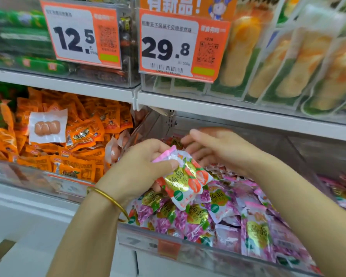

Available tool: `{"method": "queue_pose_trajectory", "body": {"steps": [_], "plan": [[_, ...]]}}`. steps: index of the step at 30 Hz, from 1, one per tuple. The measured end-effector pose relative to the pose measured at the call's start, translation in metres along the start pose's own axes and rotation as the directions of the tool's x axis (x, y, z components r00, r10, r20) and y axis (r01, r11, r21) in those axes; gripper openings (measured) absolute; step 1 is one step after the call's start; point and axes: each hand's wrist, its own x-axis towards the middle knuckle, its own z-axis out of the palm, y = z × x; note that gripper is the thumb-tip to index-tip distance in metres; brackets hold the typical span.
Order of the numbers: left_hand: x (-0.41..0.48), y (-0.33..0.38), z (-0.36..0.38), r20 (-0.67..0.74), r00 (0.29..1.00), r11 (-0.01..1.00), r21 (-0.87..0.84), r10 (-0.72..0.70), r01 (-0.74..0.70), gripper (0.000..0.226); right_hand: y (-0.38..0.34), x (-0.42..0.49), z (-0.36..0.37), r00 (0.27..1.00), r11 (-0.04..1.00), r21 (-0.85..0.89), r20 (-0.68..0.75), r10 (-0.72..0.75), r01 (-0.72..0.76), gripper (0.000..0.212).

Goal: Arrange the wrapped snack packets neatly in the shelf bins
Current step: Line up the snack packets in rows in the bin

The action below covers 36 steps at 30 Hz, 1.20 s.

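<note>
— Why are the pink packets [254, 226] heaped against the front wall of the bin [188, 248]?
— It's a loose pile, I'd say. They lie every way and are not yet tidied.
— And the left hand [140, 164]?
— It is clamped on a small bunch above the bin's front half, with a red-and-gold packet [186, 182] hanging down. Likely gathered to lay together.
— The right hand [218, 148]?
— It reaches toward the bin's back left corner. Its palm is hidden, so I cannot tell if it grips anything.
— Farther off?
— Orange packets [82, 156] lie heaped beyond the bin's left wall.

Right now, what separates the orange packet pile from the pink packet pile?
Head view: a clear plastic bin wall; clear-wrapped sausage packs lean against it on the side of the orange packets.
</note>
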Motion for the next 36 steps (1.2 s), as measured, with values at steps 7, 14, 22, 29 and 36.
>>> {"method": "queue_pose_trajectory", "body": {"steps": [7, 14, 22, 29, 36], "plan": [[0.015, 0.011, 0.035, -0.075, 0.989, 0.992, 0.011, 0.128, -0.128, 0.022, 0.011, -0.04, -0.009, 0.99, 0.992, 0.113, 0.133, 0.043, -0.058, 0.019], [0.021, 0.005, 0.034, -0.236, 0.965, 0.988, 0.132, 0.111, -0.082, 0.02, 0.047, 0.0, -0.061, 0.819, 0.949, -0.166, -0.558, 0.134, -0.268, 0.034], [0.022, 0.004, 0.032, -0.249, 0.963, 0.991, 0.116, 0.1, -0.073, 0.019, 0.048, 0.051, -0.035, 0.842, 0.786, -0.489, -0.536, 0.071, -0.378, 0.032], [0.023, -0.001, 0.032, -0.242, 0.966, 0.992, 0.111, 0.091, -0.066, 0.02, 0.052, 0.041, -0.059, 0.835, 0.785, -0.442, -0.525, 0.165, -0.433, 0.014], [0.022, -0.004, 0.027, -0.264, 0.96, 0.993, 0.091, 0.094, -0.072, 0.018, 0.053, 0.025, -0.062, 0.927, 0.543, -0.81, -0.348, -0.141, -0.221, 0.029]]}}
